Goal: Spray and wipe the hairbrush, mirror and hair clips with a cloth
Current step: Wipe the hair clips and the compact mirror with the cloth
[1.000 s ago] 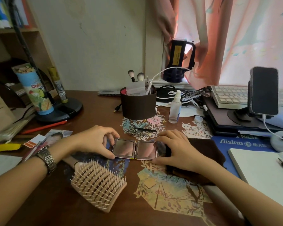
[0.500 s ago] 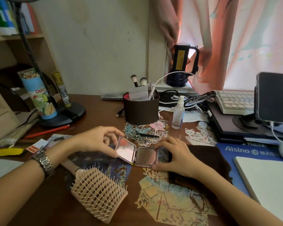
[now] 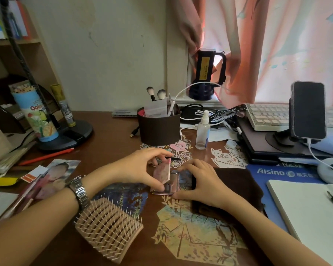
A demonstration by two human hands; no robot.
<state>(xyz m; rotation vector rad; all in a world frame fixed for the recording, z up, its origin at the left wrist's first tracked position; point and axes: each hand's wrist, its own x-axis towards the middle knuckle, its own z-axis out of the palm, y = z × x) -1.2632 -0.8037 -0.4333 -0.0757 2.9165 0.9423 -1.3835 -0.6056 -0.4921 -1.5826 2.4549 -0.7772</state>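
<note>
A small folding mirror (image 3: 166, 180) lies at the middle of the desk, its pink left half raised nearly upright. My left hand (image 3: 140, 166) pinches that raised half by its edges. My right hand (image 3: 198, 181) holds the flat half down from the right, resting on a dark brown cloth (image 3: 236, 187). A pink hairbrush (image 3: 109, 230) lies bristles up near the front, below my left wrist. A clear spray bottle (image 3: 202, 131) stands behind the mirror. A thin black hair clip (image 3: 174, 158) lies on a paper cutout just behind my left fingers.
A brown round holder (image 3: 159, 127) with makeup brushes stands behind the hands. A lamp base (image 3: 69, 135) and a printed tube (image 3: 37, 116) are at the left. A phone on a stand (image 3: 308, 110), keyboard (image 3: 267, 117), blue mat (image 3: 282, 172) and notebook (image 3: 311, 212) fill the right.
The mirror's left half has swung up from flat to nearly upright, folded over by my left hand. My right hand has stayed on the other half.
</note>
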